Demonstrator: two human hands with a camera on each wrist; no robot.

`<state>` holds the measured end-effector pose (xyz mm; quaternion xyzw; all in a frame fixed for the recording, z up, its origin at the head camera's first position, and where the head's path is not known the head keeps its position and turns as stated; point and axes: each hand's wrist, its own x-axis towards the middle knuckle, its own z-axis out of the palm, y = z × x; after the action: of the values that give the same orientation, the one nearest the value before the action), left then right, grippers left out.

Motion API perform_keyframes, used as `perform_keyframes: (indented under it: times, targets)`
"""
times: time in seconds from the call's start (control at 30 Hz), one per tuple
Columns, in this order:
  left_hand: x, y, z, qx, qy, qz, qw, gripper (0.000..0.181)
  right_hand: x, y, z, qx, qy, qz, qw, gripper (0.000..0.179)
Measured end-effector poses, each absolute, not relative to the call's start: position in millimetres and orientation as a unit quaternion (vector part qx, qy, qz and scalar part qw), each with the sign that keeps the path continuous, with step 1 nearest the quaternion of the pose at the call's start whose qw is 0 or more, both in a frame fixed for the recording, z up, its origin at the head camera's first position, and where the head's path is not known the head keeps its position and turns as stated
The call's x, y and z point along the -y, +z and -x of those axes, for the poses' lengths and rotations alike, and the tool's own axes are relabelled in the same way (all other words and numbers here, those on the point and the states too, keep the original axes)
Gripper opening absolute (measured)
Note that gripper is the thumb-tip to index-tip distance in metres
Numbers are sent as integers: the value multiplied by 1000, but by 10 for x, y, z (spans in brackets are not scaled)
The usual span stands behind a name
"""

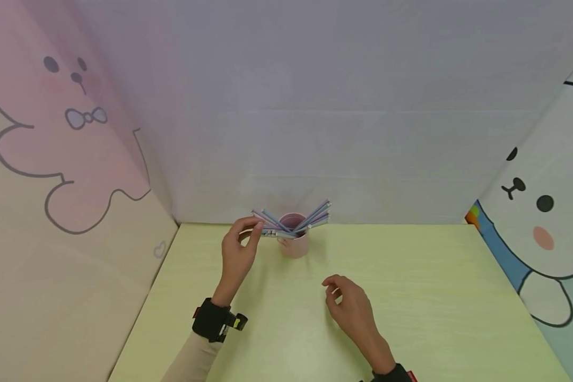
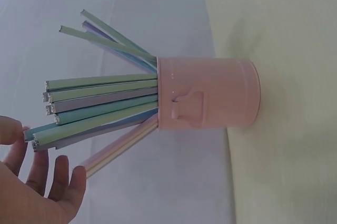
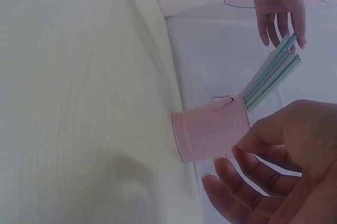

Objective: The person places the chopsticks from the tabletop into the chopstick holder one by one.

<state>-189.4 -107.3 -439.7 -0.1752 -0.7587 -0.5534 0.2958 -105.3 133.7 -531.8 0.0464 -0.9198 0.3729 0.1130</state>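
Note:
A pink cup with a small moulded handle stands upright, holding several slim pastel sticks, pencil-like, in green, blue, lilac and pink. They fan out past its rim to both sides. At the outer ends of the left-leaning bunch is my left hand; its thumb and index finger pinch the end of a teal stick. The other fingers spread beside the bunch. My right hand hovers over the table nearer to me, in front and to the right of the cup, fingers loosely bent around nothing.
The pale yellow-green table ends at a plain whitish wall cloth just behind the cup. Cloths printed with cartoon animals hang at the left and right. Both wrists wear black camera straps.

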Motion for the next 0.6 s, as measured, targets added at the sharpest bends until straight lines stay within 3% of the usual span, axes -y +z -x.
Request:
perform_keyframes:
  times: [0.3,0.6]
  targets:
    - [1239,-4773,1793,763,-523,150,348,33,-1443,-5303,1063,924,345,-48,154,20]
    - [1360,-5105,1588,857,-421,142,263,26,-1540,-5348,1075,940,269,-56,200,17]
